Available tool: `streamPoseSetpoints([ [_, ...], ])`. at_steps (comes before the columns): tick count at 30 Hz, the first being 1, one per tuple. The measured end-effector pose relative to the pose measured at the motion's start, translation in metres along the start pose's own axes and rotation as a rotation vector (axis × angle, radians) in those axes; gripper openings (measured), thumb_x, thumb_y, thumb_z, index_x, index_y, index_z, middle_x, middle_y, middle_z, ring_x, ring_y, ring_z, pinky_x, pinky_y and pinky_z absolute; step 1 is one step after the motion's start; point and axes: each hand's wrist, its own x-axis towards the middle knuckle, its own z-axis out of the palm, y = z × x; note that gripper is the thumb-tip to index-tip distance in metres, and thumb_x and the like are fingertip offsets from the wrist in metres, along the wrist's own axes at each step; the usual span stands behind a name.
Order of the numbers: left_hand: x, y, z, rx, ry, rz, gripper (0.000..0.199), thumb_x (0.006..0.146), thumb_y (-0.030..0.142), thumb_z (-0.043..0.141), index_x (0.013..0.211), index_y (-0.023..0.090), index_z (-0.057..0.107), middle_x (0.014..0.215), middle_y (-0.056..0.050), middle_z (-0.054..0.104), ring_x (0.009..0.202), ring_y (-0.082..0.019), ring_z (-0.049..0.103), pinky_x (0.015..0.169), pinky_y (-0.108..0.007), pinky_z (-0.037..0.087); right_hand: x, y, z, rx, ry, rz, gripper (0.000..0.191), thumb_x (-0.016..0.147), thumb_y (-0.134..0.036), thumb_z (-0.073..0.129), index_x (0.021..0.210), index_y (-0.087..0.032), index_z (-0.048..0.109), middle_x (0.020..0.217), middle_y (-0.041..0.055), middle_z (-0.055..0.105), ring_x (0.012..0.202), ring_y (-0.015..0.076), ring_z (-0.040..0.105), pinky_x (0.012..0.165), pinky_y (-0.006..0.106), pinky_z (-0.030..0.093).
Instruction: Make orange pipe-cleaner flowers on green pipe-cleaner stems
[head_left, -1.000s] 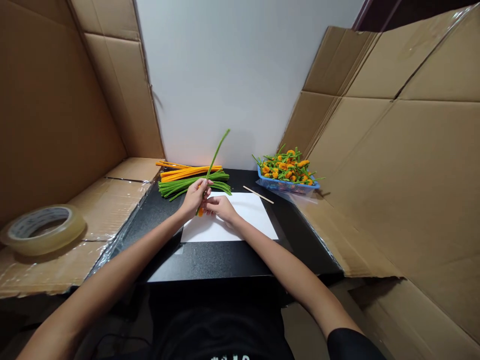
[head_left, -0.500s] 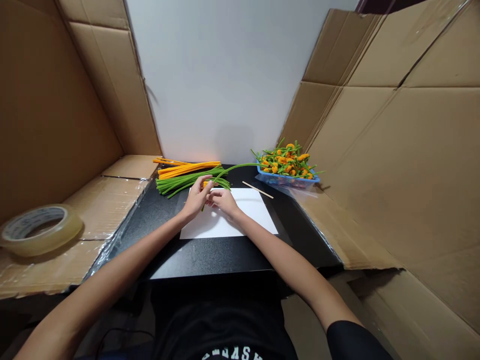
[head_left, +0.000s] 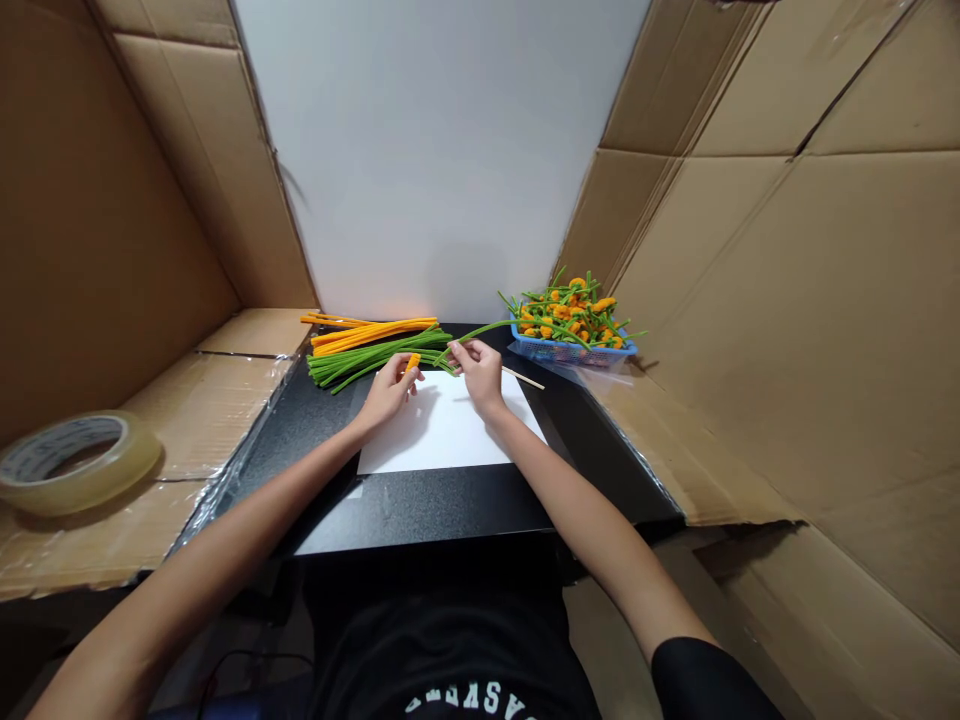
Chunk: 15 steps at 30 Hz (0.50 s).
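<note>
- Because the fingers of the bare left hand [head_left: 386,392] curl around it, only the upper part of a small, fuzzy orange piece [head_left: 413,361] shows, between thumb and forefinger; the hand is half closed on it, above the left part of a white rectangular sheet of paper [head_left: 450,435].
- The bare right hand [head_left: 484,378] pinches a long, thin, fuzzy green stem [head_left: 495,326] near its left end, thumb and forefinger drawn together (the other fingers are folded, and hard to make out).
- That stem arches rightward from the fingertips, its far stretch crossing the front of a blue plastic mesh basket [head_left: 570,351]; against the green pieces there, its tip is difficult to trace.
- A slim, pale wooden stick [head_left: 531,381] lies right of the right hand, which hides its far end.
- Beyond the left hand, a bundle of fuzzy green stems [head_left: 345,368] lies before a bundle of fuzzy orange stems [head_left: 375,338], both on the black tabletop [head_left: 450,510].
- Orange-and-green fuzzy flowers [head_left: 577,312] heap above the basket's rim, hiding its inside.
- A clear tape roll [head_left: 112,484], cut off at the left edge, rests on brown cardboard [head_left: 184,430].
- White lettering on the black shirt [head_left: 442,640] is cropped below.
</note>
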Motion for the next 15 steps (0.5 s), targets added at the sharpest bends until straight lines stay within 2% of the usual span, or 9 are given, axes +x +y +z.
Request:
streamPoseSetpoints([
  [5,-0.006,0.004,0.003,0.109,-0.076,0.083,0.036,0.092,0.053,0.058,0.095,0.018,0.059,0.077,0.001,0.057,0.058,-0.009,0.044,0.053,-0.022,0.034,0.003,-0.008,-0.004,0.076,0.024,0.016,0.041,0.074,-0.053,0.075,0.087,-0.015,0.068,0.077,0.0069,0.073,0.067,0.0149,0.065,0.058,0.025,0.050],
  [15,-0.007,0.010,0.002,0.213,-0.122,0.151,0.035,0.099,0.052,0.048,0.094,0.018,0.060,0.078,0.000,0.056,0.061,-0.012,0.043,0.057,-0.024,0.034,0.002,-0.007,-0.003,0.068,-0.002,0.025,0.042,0.071,-0.054,0.076,0.083,-0.015,0.068,0.069,0.0042,0.069,0.063,0.0141,0.059,0.054,0.024,0.043],
])
